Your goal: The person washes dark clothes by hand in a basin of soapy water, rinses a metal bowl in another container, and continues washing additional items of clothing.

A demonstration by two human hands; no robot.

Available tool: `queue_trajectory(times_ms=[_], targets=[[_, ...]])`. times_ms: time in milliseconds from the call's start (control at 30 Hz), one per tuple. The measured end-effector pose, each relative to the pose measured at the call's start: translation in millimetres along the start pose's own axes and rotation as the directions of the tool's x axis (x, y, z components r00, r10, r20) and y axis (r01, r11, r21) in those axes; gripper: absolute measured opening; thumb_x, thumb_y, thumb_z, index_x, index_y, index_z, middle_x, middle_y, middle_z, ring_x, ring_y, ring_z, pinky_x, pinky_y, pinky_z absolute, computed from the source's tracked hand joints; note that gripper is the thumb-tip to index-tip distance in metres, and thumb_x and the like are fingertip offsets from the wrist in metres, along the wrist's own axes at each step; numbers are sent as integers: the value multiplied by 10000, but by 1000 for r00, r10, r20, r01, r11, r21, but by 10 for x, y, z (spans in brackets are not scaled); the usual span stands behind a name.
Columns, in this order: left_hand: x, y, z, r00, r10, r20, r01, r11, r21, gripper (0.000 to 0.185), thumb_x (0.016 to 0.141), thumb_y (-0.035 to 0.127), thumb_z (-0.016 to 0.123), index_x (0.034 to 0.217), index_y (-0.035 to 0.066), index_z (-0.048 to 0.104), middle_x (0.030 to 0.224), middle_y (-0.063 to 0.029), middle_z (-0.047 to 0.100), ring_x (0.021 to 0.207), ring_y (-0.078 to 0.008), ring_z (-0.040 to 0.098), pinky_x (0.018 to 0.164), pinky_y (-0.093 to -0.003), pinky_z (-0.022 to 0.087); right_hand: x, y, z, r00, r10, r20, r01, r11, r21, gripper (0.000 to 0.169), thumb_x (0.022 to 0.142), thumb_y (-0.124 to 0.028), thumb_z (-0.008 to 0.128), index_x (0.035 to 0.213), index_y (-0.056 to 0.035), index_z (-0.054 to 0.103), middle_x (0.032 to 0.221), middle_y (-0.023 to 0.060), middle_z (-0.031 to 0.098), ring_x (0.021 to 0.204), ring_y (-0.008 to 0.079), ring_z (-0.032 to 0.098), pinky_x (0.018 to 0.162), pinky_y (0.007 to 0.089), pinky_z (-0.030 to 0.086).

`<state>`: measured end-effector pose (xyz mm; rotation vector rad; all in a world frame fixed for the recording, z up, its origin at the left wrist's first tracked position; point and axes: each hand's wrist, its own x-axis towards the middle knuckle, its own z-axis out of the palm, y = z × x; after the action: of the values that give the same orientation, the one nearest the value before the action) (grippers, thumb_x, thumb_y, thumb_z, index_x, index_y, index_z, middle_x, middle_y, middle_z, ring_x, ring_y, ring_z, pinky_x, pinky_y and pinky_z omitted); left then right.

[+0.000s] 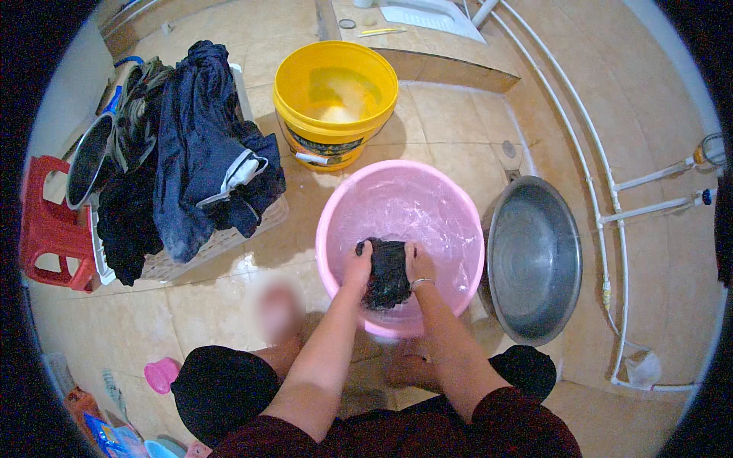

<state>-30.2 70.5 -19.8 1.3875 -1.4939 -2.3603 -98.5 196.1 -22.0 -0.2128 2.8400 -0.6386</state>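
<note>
A black cloth (388, 275) is stretched between my two hands over the pink plastic basin (324, 252). My left hand (359, 264) grips its left edge, thumb on top. On the opposite edge my right hand (419, 264) holds on, with a thin bracelet at the wrist. The cloth's lower end hangs at or into the water (424, 212), and I cannot tell how deep it goes. Its fabric looks wet and bunched. Fingers beneath the cloth are hidden.
A yellow bucket (335, 134) stands beyond the basin. Dark clothes (194, 149) overhang a white plastic basket (269, 216) at left, beside a red stool (54, 229). A grey basin (535, 257) leans at right near white pipes (595, 200). A pink cup (161, 375) sits lower left.
</note>
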Motion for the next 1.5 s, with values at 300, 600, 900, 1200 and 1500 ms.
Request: queue_trajectory(times_ms=[300, 600, 900, 1200, 1500], targets=[[349, -383, -254, 989, 57, -137, -3, 931, 366, 453, 803, 325, 399, 1080, -32, 431, 1012, -193, 508, 915, -298, 504, 802, -382, 380, 9, -457, -183, 951, 168, 259, -114, 971, -210, 327, 683, -198, 531, 963, -32, 497, 923, 174, 536, 903, 311, 508, 776, 369, 397], [315, -541, -63, 835, -212, 507, 519, 607, -602, 396, 822, 360, 343, 959, 38, 528, 857, -109, 567, 733, -267, 552, 685, -400, 464, -752, -1047, -331, 992, -129, -6, 116, 873, 473, 362, 599, -253, 708, 789, -19, 506, 691, 133, 557, 648, 185, 524, 637, 305, 429], [-434, 486, 337, 962, 137, 237, -97, 980, -174, 293, 832, 254, 464, 873, -19, 564, 762, -48, 558, 664, -123, 478, 646, -263, 396, -168, -195, -378, 987, 52, -154, -31, 990, 137, 369, 785, -413, 447, 783, -48, 501, 704, 211, 557, 693, 383, 532, 614, 422, 406], [-160, 143, -149, 973, 198, -115, -69, 730, 680, 238, 743, 200, 481, 828, -19, 521, 813, -218, 566, 804, -374, 537, 735, -430, 405, -153, -7, -338, 960, -274, 51, 279, 938, -206, 444, 715, -349, 551, 1015, -31, 476, 946, 218, 535, 895, 345, 521, 795, 401, 394], [-46, -171, 54, 895, -442, 62, 437, 896, 79, 448, 819, 353, 364, 985, -43, 492, 972, -210, 530, 903, -325, 518, 806, -438, 393, -188, 0, 96, 994, 111, -4, -109, 980, 163, 514, 622, -181, 666, 1057, -10, 451, 984, 167, 540, 891, 251, 532, 789, 343, 400]])
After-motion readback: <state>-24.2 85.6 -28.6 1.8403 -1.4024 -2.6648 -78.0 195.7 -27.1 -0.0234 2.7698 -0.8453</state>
